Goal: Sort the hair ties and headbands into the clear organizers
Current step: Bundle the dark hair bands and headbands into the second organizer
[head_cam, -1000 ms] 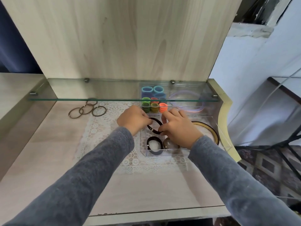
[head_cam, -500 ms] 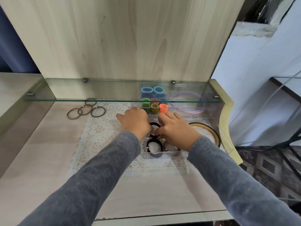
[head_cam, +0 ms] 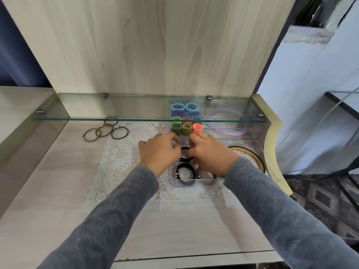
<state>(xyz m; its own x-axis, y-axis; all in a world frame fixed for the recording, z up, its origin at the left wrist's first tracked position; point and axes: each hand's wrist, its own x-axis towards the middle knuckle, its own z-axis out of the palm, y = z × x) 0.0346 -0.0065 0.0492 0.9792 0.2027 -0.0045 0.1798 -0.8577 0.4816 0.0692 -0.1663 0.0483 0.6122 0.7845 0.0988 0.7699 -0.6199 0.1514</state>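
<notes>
Both hands meet over the clear organizer [head_cam: 196, 183], which stands on the lace doily [head_cam: 124, 156] at the right of the worktop [head_cam: 58, 181]. The left hand [head_cam: 159, 152] comes in from the organizer's left side, knuckles up and fingers curled down. The right hand [head_cam: 211, 154] reaches over its middle, thumb and fingers bent inward. Between them is the black hair tie [head_cam: 185, 148], gripped at its left edge by the left hand and at its right edge by the right hand. Only short arcs of it show in the gap between the two hands. It sits over a middle compartment of the organizer, but whether it rests on the floor there cannot be told.

In the organizer's front compartments, just nearer than the hands, a second black hair tie [head_cam: 185, 174] lies flat, with a grey-brown hair tie [head_cam: 206, 174] beside it, partly under the right wrist. At the organizer's back, beneath the glass shelf [head_cam: 136, 119], are stacks of small green hair ties [head_cam: 176, 129], olive hair ties [head_cam: 187, 129] and orange hair ties [head_cam: 197, 128], with blue hair ties [head_cam: 177, 107] behind them. Lilac headbands [head_cam: 226, 121] curve in the back right section, and a brown headband [head_cam: 250, 158] lies in the right section, just right of the right hand.

Well to the left of the organizer, loose brown hair ties [head_cam: 105, 131] lie overlapping on the worktop, apart from both hands.
</notes>
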